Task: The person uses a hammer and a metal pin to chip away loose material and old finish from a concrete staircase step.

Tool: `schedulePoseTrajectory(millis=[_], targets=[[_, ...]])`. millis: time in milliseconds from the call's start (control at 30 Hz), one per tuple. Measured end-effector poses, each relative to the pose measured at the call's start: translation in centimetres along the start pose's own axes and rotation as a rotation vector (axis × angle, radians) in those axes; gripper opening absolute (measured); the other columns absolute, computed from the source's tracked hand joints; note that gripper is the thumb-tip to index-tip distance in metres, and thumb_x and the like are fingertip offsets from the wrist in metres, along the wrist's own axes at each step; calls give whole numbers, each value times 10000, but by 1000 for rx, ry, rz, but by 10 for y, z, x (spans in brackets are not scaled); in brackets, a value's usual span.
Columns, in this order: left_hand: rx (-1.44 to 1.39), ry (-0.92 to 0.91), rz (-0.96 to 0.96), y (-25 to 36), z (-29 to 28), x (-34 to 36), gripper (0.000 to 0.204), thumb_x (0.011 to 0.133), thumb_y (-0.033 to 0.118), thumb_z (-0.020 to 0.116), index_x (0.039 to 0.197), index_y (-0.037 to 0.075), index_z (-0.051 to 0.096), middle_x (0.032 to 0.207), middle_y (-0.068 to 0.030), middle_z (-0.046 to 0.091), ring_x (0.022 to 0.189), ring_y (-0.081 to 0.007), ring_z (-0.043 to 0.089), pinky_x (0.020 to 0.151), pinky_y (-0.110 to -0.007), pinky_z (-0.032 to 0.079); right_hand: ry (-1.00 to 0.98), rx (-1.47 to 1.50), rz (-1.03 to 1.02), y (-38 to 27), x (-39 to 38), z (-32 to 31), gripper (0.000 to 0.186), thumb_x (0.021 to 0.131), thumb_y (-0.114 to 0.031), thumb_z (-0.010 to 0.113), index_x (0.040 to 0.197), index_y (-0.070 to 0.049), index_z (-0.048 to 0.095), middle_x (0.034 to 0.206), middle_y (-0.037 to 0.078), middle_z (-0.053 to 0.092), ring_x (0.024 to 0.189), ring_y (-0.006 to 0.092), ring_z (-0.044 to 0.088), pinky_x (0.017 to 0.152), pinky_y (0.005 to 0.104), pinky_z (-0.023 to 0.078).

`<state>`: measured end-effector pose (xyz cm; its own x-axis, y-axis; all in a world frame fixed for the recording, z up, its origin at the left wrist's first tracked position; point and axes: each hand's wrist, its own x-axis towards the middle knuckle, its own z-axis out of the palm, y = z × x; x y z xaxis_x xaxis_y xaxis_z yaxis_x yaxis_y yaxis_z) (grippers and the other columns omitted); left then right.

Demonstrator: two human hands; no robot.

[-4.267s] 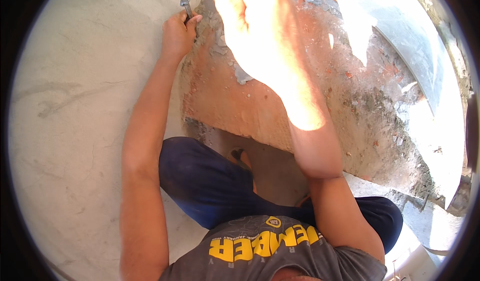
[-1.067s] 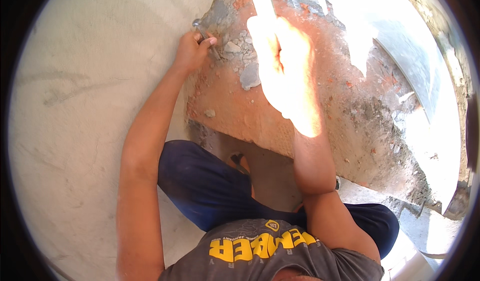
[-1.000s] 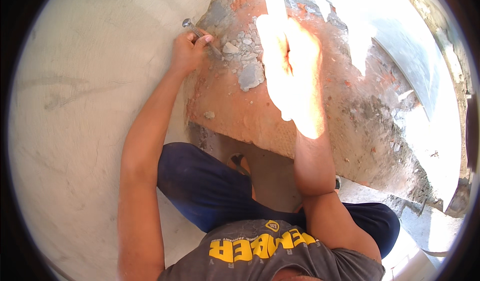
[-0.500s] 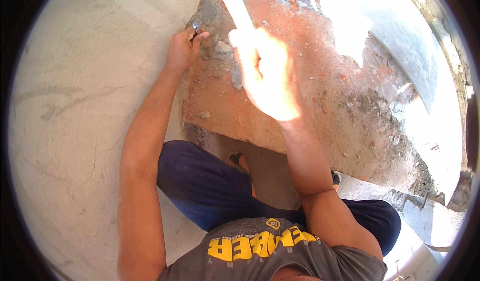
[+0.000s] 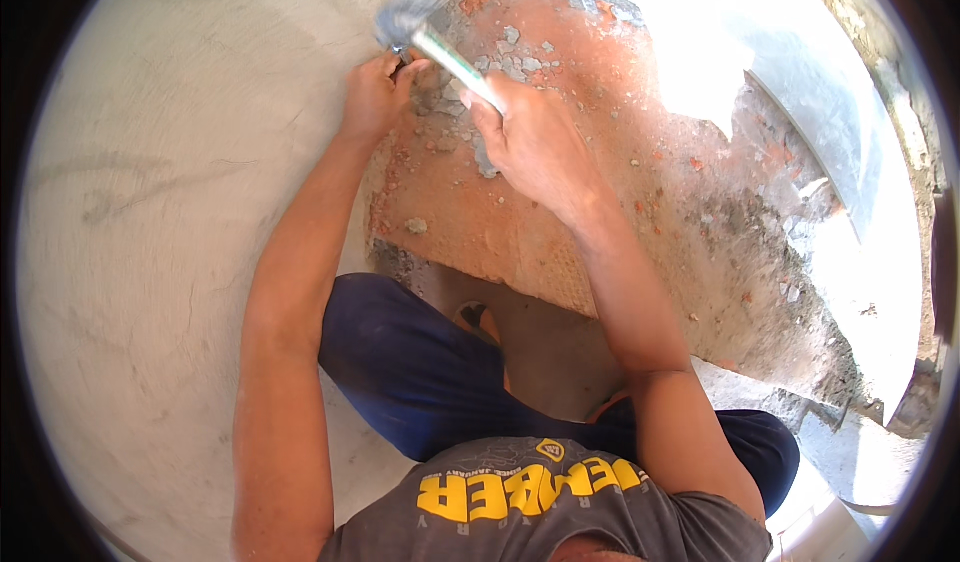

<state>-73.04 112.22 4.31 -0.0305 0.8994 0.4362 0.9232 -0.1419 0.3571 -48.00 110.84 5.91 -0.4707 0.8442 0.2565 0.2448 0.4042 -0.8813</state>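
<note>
My left hand (image 5: 375,97) is closed around a short metal chisel (image 5: 403,54), at the corner where the pale plastered wall meets the reddish masonry ledge (image 5: 520,237). Only the top end of the chisel shows; its tip is hidden. My right hand (image 5: 540,142) grips the light-coloured handle of a hammer (image 5: 452,59). The hammer's dark head, smeared by motion, is right over the chisel's top; whether they touch I cannot tell. Broken grey mortar chips (image 5: 515,60) lie on the ledge beyond my right hand.
The plastered wall (image 5: 160,252) rises along my left side. Near the ledge's front edge lies a small stone (image 5: 416,226). A grey flat sheet (image 5: 815,112) is at the right, beside glaring sunlight. My bent knee (image 5: 400,352) is below the ledge.
The hammer has swung down and left, bringing its head into view over the chisel. My right hand has left the bright glare. My left hand has barely shifted.
</note>
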Motion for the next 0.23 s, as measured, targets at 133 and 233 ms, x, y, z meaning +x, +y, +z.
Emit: schedulePoseTrajectory(millis=[133,233], targets=[[-91,21,95,-28,10,-7,139,962,163,748,974,25,752,609,-113,597,515,-140,481,495,-331,401,74,23,-90,-14,-6,-7,236,1024,-161,633,898,39,633,603,225,583,488,323,601,484,431,457],[-135,-4,48,-34,11,-7,142,972,172,739,1013,37,751,620,-143,617,513,-164,465,500,-350,406,284,189,-349,-33,-15,-18,236,1030,-259,672,1001,-26,704,717,109,684,541,218,558,536,414,452]])
